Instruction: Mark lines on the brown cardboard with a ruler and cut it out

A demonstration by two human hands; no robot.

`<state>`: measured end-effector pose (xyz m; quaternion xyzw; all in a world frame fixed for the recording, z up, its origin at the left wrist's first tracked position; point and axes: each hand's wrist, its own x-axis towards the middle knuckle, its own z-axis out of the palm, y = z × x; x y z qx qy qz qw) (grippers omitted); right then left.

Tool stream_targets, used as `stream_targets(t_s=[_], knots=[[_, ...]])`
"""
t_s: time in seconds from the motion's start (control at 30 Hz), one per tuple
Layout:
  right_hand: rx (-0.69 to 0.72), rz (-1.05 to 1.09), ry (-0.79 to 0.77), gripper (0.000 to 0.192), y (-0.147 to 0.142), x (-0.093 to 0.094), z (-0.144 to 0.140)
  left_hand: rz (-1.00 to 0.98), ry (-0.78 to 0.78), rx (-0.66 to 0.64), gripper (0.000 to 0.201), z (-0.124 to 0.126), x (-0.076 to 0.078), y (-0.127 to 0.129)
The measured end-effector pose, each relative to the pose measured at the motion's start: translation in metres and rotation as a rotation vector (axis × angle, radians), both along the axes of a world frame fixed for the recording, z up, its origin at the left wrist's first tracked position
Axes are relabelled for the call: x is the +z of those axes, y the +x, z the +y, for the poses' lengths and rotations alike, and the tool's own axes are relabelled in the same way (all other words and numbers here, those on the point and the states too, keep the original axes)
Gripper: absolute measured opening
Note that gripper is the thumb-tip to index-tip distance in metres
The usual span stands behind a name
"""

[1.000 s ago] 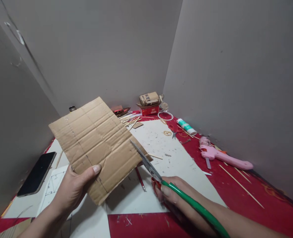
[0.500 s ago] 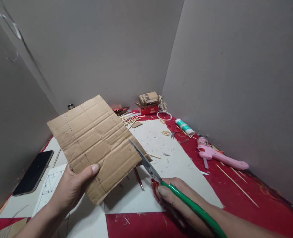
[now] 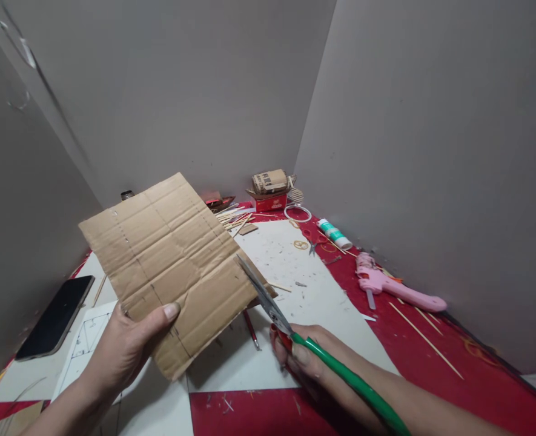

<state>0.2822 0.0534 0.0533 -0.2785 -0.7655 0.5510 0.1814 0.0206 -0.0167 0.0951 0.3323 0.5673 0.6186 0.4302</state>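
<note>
Cardboard (image 3: 170, 266) held above surface (image 3: 295, 266), long axis running far-left to near-right, creased, brown, tilted. Left hand (image 3: 126, 348) pinching its near edge. Right hand (image 3: 304, 357) clenched on scissors (image 3: 268, 303), blades at cardboard's right edge, pointing up-left.

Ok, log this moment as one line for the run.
left hand: holds cardboard sheet by near edge | right hand: grips scissors | blades: at sheet's right edge | pink glue gun: on red table

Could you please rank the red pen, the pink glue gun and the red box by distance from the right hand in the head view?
1. red pen: just left of the right hand.
2. pink glue gun: right, by the wall.
3. red box: far corner.
</note>
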Motion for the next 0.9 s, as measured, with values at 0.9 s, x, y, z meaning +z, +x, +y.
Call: stream_targets(t_s=[0.9], knots=[[0.076, 0.084, -0.053, 0.056, 0.004, -0.015, -0.001, 0.027, 0.005, -0.072, 0.067, -0.002, -0.005, 0.009]])
